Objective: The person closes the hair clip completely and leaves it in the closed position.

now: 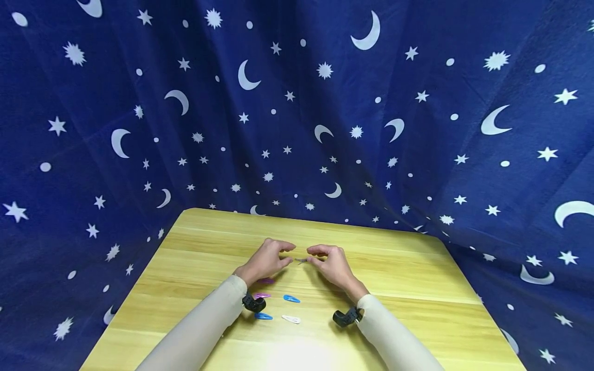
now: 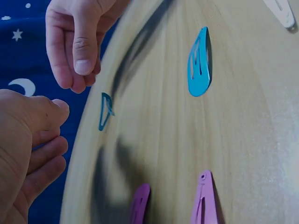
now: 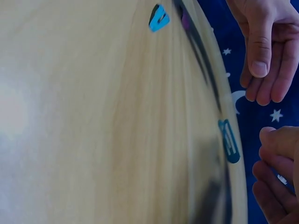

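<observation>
A small teal snap hair clip (image 1: 301,260) shows between my two hands; the left wrist view has the same clip (image 2: 102,122) apart from all fingers. Whether it lies on the wood or is in the air I cannot tell. My left hand (image 1: 268,257) is just left of the clip, fingers loosely bent, with nothing between thumb and fingers. On the other side my right hand (image 1: 331,265) faces it with relaxed fingers. The right wrist view also shows the clip (image 3: 235,156) clear of the right hand (image 3: 282,161).
Nearer the front lie a blue clip (image 1: 292,298), another blue clip (image 1: 263,316), a white clip (image 1: 291,319), a pink clip (image 1: 262,296) and a purple clip (image 1: 266,281). The wooden table (image 1: 394,268) ends at a dark blue curtain (image 1: 297,103) with moons and stars.
</observation>
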Available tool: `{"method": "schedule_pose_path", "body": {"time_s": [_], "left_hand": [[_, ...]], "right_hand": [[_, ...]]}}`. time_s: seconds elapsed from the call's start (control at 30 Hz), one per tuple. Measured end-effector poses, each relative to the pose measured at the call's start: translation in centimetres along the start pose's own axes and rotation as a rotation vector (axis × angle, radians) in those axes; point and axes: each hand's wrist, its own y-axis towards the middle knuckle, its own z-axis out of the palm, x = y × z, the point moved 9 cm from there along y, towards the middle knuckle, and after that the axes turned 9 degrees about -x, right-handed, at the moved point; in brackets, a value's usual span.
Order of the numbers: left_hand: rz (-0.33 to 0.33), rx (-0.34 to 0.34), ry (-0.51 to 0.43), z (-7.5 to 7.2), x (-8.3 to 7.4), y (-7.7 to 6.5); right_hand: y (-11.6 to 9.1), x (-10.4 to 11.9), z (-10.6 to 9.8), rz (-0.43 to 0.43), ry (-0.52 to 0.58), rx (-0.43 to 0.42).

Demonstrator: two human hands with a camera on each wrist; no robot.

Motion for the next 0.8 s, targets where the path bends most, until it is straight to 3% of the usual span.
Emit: {"method": "schedule_pose_path", "body": {"time_s": [0.37,0.8], "left_hand": [[-0.056,0.048,-0.018,2.2,1.5,0.6],[-0.076,0.049,-0.004,3.7,1.7,1.0]], "right_hand": [[0.3,-1.7,1.3,0.042,0.032,0.038],[0.3,-2.5,2.1,0.056,-0.015,0.024]]}}
